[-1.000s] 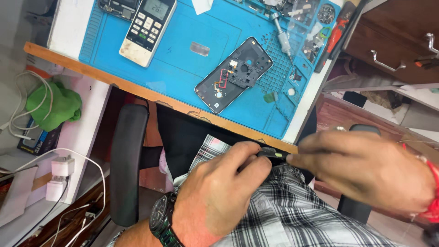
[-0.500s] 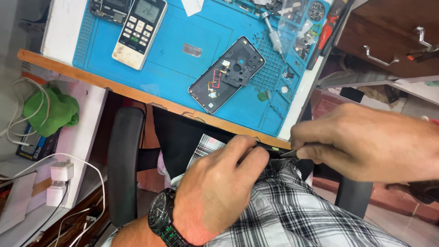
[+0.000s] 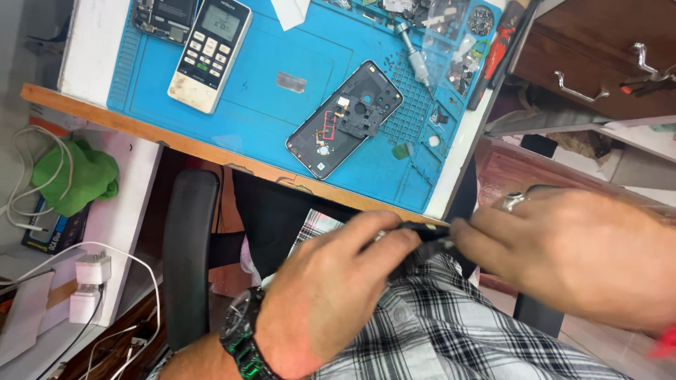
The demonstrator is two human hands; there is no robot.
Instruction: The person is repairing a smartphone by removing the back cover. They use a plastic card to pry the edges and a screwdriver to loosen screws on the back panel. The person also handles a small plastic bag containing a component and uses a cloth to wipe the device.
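Both hands pinched one small black part.
Left hand (image 3: 331, 295) and right hand (image 3: 577, 260) gripped the black part (image 3: 429, 236) between them, lower centre of frame.

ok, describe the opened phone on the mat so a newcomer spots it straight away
Start at the blue work mat covering the desk. Near its front edge, right of centre, the opened phone lies diagonally, black, with its insides and a thin red wire exposed. Unlike the white remote control further left, it has no buttons or screen showing.
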